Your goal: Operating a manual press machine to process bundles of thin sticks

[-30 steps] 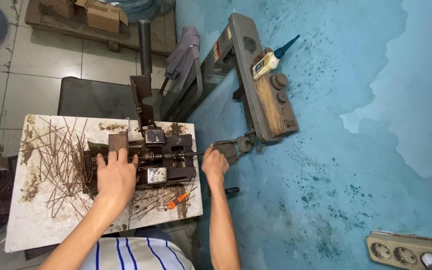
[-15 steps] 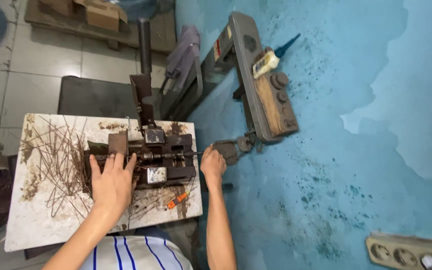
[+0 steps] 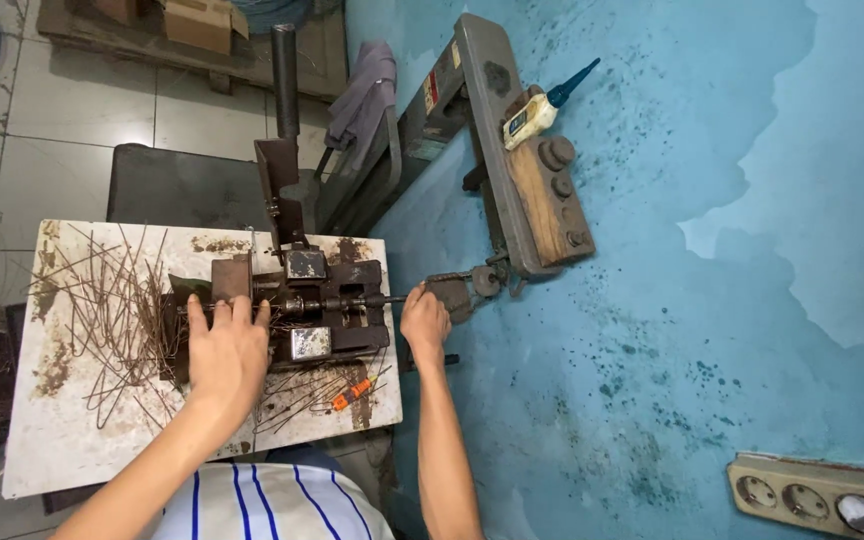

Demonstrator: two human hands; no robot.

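A rusty metal bending jig point(image 3: 322, 310) is bolted on a white worn board point(image 3: 62, 450). My left hand point(image 3: 224, 345) lies flat on the jig's left end, fingers spread over a thin rod that runs through it. My right hand point(image 3: 425, 318) is closed around the crank handle point(image 3: 449, 295) at the jig's right end, beside the blue wall. A heap of thin rusty wire rods point(image 3: 112, 300) lies to the left of my left hand. Bent wire pieces and an orange screwdriver point(image 3: 352, 393) lie in front of the jig.
A long metal lever arm with a wooden block point(image 3: 537, 195) leans along the blue wall point(image 3: 752, 250). An upright black lever point(image 3: 285, 80) rises behind the jig. A power strip point(image 3: 822, 495) sits low right. Cardboard boxes point(image 3: 192, 20) stand on the tiled floor.
My left hand has slid a little to the left along the jig, toward the wire heap. My right hand stays on the crank handle.
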